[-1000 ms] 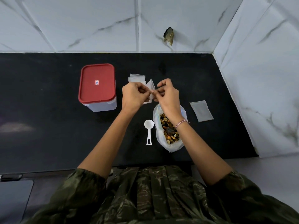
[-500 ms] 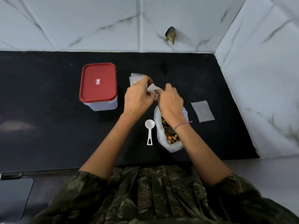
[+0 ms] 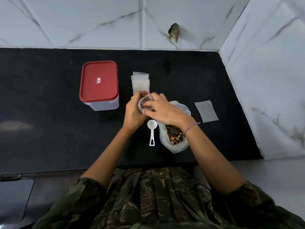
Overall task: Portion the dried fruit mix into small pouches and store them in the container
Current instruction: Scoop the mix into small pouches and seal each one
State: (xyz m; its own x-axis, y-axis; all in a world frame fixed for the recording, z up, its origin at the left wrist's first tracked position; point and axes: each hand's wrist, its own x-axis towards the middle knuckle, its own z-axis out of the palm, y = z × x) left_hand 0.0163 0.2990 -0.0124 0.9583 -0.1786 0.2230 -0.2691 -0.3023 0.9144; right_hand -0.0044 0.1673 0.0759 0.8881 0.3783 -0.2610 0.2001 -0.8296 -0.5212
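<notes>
Here, a small pouch (image 3: pixel 143 101) sits in the person's two hands, just behind the bag of fruit mix (image 3: pixel 163 136) and a bit to its left. The left hand (image 3: pixel 134 111) is curled round the pouch and grips it from the left side. The right hand (image 3: pixel 165 109) reaches over the top of the bag, and its bent fingers and thumb pinch the pouch from the right. The two hands are close together and touch the same pouch. It is too hard to see if any fingertips are inside it. A bracelet (image 3: pixel 191 126) is on the right wrist, right above the bag.

There is one bag, and it is open and shows brown and orange bits. One white spoon (image 3: pixel 152 131) lies flat just left of the bag. One flat pouch (image 3: pixel 206 111) lies alone to the right of the bag, a little apart from it. A pile of pouches (image 3: pixel 140 82) lies behind the bag, past the hands; how many are in it cannot be told. One container (image 3: pixel 102 105) with a red lid (image 3: pixel 99 81) on it stands far left of the bag and behind it. All of it is on a black counter (image 3: pixel 49 113).
</notes>
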